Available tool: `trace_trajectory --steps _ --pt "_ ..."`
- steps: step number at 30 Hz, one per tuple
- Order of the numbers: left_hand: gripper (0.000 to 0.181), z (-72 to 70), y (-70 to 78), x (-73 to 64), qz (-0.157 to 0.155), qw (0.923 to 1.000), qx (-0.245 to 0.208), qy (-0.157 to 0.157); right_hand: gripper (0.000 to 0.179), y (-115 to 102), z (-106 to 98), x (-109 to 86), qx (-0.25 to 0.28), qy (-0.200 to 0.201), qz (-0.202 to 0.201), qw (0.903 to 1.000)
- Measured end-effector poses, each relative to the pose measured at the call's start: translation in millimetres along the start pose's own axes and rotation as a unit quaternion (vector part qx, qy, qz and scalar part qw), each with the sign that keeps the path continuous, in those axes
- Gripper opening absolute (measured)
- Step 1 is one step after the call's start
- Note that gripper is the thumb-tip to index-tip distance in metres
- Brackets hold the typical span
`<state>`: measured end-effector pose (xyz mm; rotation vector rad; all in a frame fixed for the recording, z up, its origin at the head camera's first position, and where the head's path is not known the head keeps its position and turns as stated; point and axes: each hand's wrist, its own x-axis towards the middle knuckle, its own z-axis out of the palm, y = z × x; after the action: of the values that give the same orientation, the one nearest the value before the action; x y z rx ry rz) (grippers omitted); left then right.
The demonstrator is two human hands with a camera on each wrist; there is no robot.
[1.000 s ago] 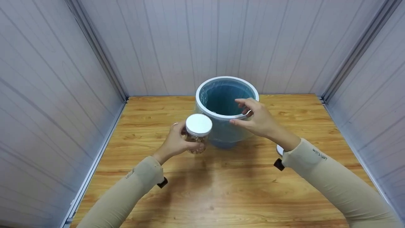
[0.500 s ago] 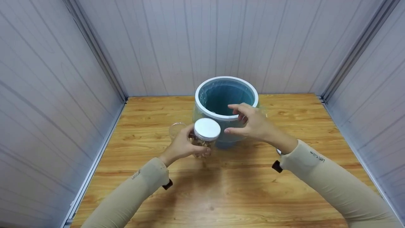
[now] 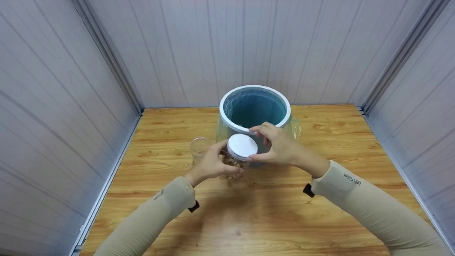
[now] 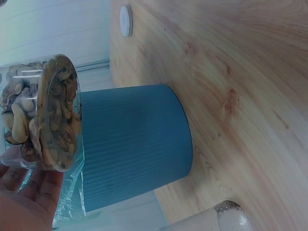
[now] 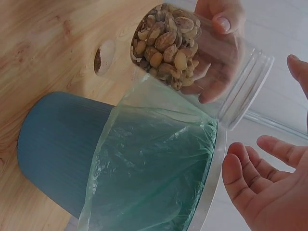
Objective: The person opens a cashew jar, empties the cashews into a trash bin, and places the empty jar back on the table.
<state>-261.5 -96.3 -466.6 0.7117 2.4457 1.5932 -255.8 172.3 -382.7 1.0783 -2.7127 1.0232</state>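
Observation:
My left hand (image 3: pixel 213 161) grips a clear plastic jar (image 5: pixel 192 57) round its side, above the table in front of the bin. Mixed nuts (image 5: pixel 166 45) fill roughly its lower half. On top, in the head view, is a white lid (image 3: pixel 242 145). My right hand (image 3: pixel 279 145) is beside the lid, thumb by its near edge, fingers loosely bent. In the right wrist view those fingers (image 5: pixel 240 173) stand apart from the jar with nothing in them. The jar hides part of the blue bin (image 4: pixel 134 139).
A green bag (image 5: pixel 154 154) lines the bin, under a white rim (image 3: pixel 224 119). Left of it stands a clear cup-like container (image 3: pixel 199 145), partly behind my left hand. A small white disc, like a lid (image 4: pixel 126 20), lies on the wooden table (image 3: pixel 241 220). Panel walls enclose the table.
My left hand has carried the jar rightward and slightly nearer, uncovering the clear container. My right hand has come down and left, from over the bin's rim to the lid.

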Motion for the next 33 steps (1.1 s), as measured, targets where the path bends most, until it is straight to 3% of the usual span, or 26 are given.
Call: trace_trajectory --steps 7,14,33 --pt "0.082 5.2 3.9 3.5 0.018 0.9998 0.007 -0.008 0.076 -0.1 4.8 -0.7 -0.005 -0.005 0.004 1.0000" --pt "0.084 9.0 8.1 5.7 0.017 0.9993 0.032 -0.011 0.078 -1.2 8.6 -1.0 -0.006 -0.014 0.025 0.9996" --pt "0.084 15.9 16.4 9.0 0.024 0.9985 0.042 -0.025 0.086 -4.6 14.4 -1.1 -0.050 -0.035 0.074 0.9953"
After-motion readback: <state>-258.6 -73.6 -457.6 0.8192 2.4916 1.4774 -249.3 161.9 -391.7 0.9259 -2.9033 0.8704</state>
